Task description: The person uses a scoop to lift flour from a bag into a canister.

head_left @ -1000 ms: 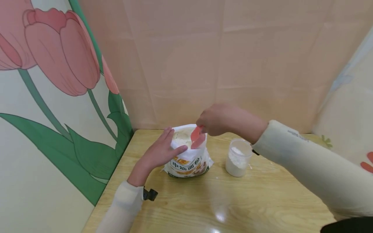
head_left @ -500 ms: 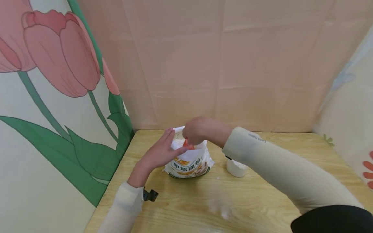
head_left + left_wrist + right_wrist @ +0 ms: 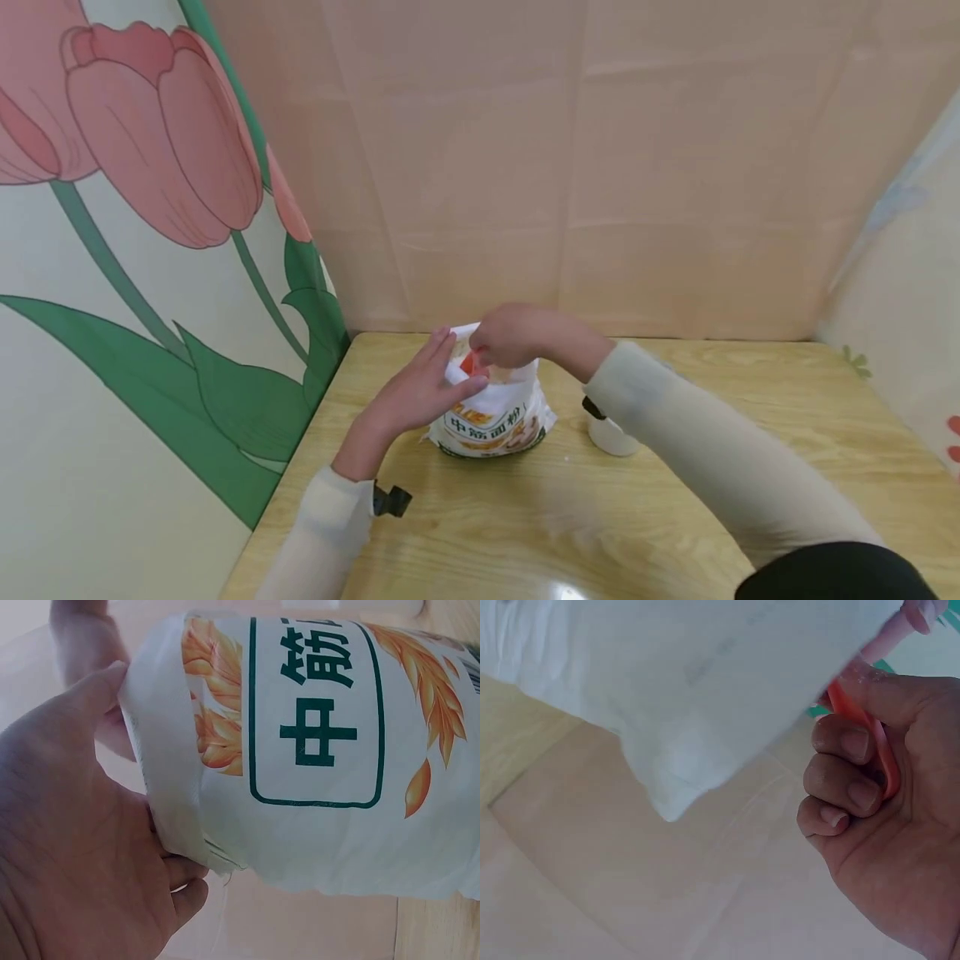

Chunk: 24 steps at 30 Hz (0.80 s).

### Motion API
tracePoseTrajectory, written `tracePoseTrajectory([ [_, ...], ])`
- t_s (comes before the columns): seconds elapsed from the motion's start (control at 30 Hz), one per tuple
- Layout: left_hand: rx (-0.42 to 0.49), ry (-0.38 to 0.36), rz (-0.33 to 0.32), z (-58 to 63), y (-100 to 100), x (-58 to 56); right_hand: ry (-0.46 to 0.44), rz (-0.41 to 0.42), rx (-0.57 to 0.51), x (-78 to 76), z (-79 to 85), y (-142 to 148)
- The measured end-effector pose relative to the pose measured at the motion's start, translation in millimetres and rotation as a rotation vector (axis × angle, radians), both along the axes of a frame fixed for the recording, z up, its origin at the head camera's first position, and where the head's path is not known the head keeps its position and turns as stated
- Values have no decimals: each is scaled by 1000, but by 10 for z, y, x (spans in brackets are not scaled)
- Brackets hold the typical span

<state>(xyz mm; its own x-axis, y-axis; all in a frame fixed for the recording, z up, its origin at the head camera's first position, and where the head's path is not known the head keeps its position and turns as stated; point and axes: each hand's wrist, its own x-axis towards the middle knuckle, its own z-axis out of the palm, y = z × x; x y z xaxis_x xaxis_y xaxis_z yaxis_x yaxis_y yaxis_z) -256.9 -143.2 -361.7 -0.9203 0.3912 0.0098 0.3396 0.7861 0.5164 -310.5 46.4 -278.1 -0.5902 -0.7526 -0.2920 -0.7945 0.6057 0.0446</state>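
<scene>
A white flour bag (image 3: 491, 429) with green lettering stands upright on the table, its top open. My left hand (image 3: 420, 390) holds its rim from the left. In the left wrist view, the thumb lies on the front of the bag (image 3: 315, 840) while the fingers curl round the edge. My right hand (image 3: 513, 335) is at the bag's mouth. It grips the handle of a red scoop (image 3: 887, 761), as the right wrist view shows. The scoop's front end is mostly hidden by the bag and hand. To the right stands a plastic cup (image 3: 613, 437) of flour, partly behind my right sleeve.
The wooden table (image 3: 480, 525) reaches back to a beige cloth backdrop (image 3: 465, 167). On the left is a wall panel (image 3: 157, 333) painted with tulips. My right sleeve (image 3: 705, 450) passes over the cup.
My right hand has moved left and down with the red scoop, from beside the bag's rim into its mouth. The right forearm now covers most of the cup. My left hand stays on the rim.
</scene>
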Motion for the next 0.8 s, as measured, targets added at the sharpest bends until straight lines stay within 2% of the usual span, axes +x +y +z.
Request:
tracePoseTrajectory([
  [0.23, -12, 3, -1, 17, 13, -4, 23, -18, -184, -9, -158, 164],
  [0.4, -4, 11, -1, 17, 12, -2, 32, -28, -297, 55, -223, 237],
  [0.53, 0, 19, 0, 15, 6, 6, 78, -47, -351, 112, -260, 279],
  [0.8, 1, 51, 3, 7, 0, 13, 102, -121, -417, 144, -316, 400],
])
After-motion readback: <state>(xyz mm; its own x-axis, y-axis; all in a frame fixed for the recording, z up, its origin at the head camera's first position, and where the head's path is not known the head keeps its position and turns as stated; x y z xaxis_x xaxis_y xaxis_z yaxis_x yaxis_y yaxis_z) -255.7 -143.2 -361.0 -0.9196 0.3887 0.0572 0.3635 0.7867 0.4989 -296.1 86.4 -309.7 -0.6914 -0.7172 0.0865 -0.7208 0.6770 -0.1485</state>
